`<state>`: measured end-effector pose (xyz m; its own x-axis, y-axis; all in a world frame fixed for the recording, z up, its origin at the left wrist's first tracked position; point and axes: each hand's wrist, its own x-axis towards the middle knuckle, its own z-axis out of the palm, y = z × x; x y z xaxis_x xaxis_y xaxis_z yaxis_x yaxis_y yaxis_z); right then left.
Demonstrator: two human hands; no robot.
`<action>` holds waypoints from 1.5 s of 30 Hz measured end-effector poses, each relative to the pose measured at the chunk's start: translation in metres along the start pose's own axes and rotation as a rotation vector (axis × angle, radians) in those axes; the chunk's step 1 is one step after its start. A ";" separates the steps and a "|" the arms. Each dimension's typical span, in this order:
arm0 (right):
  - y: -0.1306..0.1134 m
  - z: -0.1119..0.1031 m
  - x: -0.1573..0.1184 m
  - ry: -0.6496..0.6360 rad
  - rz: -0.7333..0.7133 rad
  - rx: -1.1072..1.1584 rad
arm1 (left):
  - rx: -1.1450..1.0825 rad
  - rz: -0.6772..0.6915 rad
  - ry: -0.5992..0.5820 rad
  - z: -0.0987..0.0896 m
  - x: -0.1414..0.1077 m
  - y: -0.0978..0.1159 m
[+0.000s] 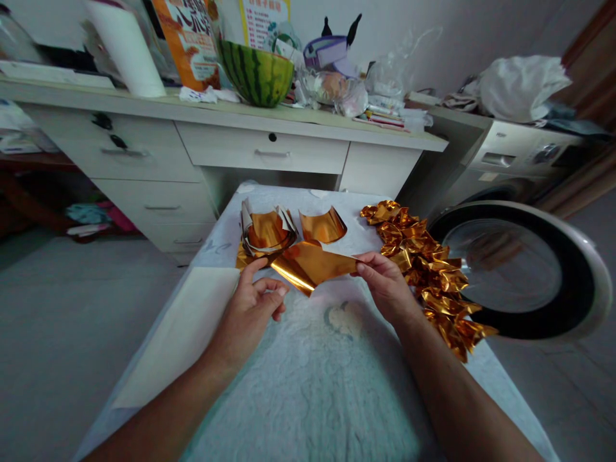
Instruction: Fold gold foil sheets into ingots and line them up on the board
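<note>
A shiny gold foil sheet (315,263) is stretched slantwise above the table, its lower edge curling. My right hand (385,282) pinches its right corner between thumb and fingers. At the other end, my left hand (260,298) has its index finger reaching to the sheet's left corner, the thumb apart from it and the other fingers loosely bent. Just behind lies a curled stack of foil sheets (267,231), gold inside with pale edges. Another curled gold piece (323,226) rests to its right. A long heap of folded, crinkled gold foil pieces (418,256) runs down the table's right side.
A pale cloth covers the table (308,385); a white sheet (178,333) lies along its left edge. Beyond stands a drawer desk (269,151) bearing half a watermelon (257,72), a paper roll (128,51) and bags. At right, a washing machine door (520,269) hangs open beside the table.
</note>
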<state>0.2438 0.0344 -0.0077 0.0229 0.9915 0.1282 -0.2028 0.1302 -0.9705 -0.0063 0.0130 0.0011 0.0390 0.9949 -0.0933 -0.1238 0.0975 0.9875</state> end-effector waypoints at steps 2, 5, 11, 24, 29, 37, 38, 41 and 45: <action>-0.001 0.001 -0.001 -0.018 0.006 0.009 | -0.011 -0.011 0.000 0.001 -0.001 0.001; -0.004 0.002 -0.001 -0.047 0.007 0.027 | -0.011 -0.013 -0.013 0.000 0.000 0.001; -0.006 0.001 -0.002 -0.117 0.007 0.059 | 0.025 -0.011 -0.004 -0.008 0.005 -0.002; -0.020 -0.007 -0.006 -0.377 0.021 -0.047 | -0.200 -0.082 0.017 -0.006 0.007 -0.001; -0.031 -0.010 -0.005 -0.624 0.019 -0.261 | -0.021 -0.090 0.018 -0.006 0.007 -0.004; -0.037 -0.012 -0.008 -0.821 0.037 -0.444 | 0.191 -0.129 -0.014 -0.006 0.007 -0.004; -0.038 -0.012 -0.008 -0.830 0.026 -0.446 | 0.200 -0.134 -0.011 -0.006 0.006 -0.003; -0.040 -0.011 -0.009 -0.829 0.014 -0.441 | 0.184 -0.145 0.001 -0.005 0.004 0.000; -0.043 -0.009 -0.008 -0.844 0.010 -0.438 | 0.201 -0.142 -0.018 -0.004 0.003 0.000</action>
<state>0.2611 0.0205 0.0311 -0.7266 0.6846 0.0588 0.1894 0.2818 -0.9406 -0.0105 0.0164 0.0004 0.0600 0.9708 -0.2322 0.0839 0.2269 0.9703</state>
